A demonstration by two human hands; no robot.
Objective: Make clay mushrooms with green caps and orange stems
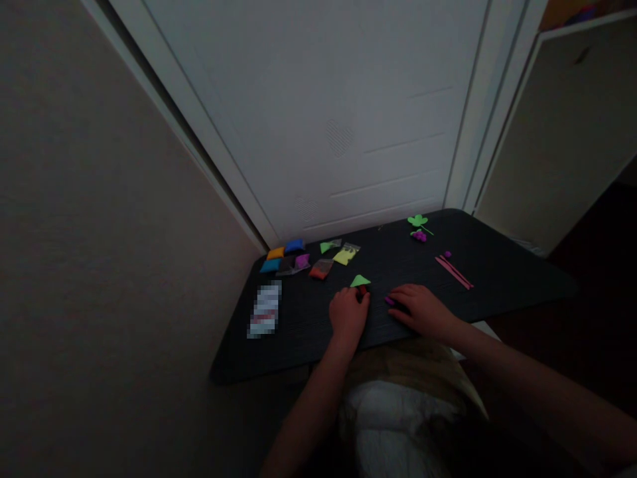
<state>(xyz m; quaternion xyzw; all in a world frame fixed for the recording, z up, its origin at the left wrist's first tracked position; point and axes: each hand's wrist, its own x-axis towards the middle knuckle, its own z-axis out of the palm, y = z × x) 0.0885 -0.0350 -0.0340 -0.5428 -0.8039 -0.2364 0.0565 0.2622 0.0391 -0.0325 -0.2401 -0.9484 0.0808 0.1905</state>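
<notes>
Two hands, one pixelated, unreadable rectangle.

Door: we see soft, dim light
Pale patch: blocky pixels
Floor: near-black, perhaps hiding detail from us

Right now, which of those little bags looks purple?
The purple bag lies between the dark bag and the red bag, beyond and left of the left hand; no other bag shows that colour.
</notes>
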